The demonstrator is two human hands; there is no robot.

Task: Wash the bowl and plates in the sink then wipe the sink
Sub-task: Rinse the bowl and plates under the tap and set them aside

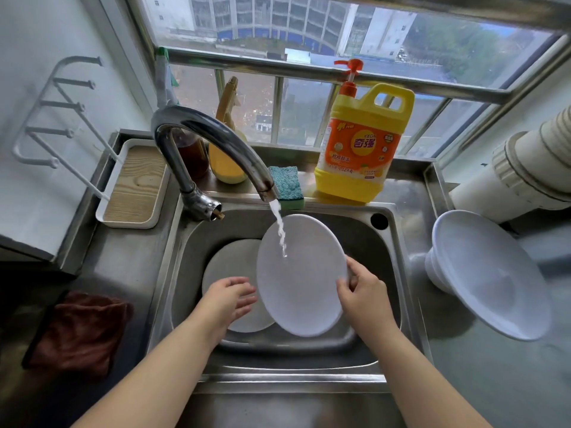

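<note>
**Over the sink, a plate under running water**

Nearest us, along the steel counter's front edge (278, 406), our two bare forearms reach into the sink (398, 242). Our right hand (363, 291) pinches the right rim of a white plate (299, 276), thumb on the near face and fingers curled behind, holding it tilted above the basin. Our left hand (230, 299) hovers just left of that plate with fingers straight and relaxed, gripping nothing (whether the fingertips touch the rim we cannot tell). Beneath it a second plate (228, 261) lies flat on the sink floor.

Left of the basin a brown cloth (80, 332) lies crumpled on the counter; to the right a white bowl (491, 273) rests upside down and tilted.

Farther back, water (279, 230) falls from the curved tap (210, 134) onto the held plate. Behind the basin sit a blue-green sponge (285, 186), a yellow detergent jug (361, 143) with an orange pump, a spray bottle (227, 140) and a wood-lined tray (133, 183). A white rack (55, 118) hangs on the left wall, and the barred window (309, 72) shows buildings outside.
</note>
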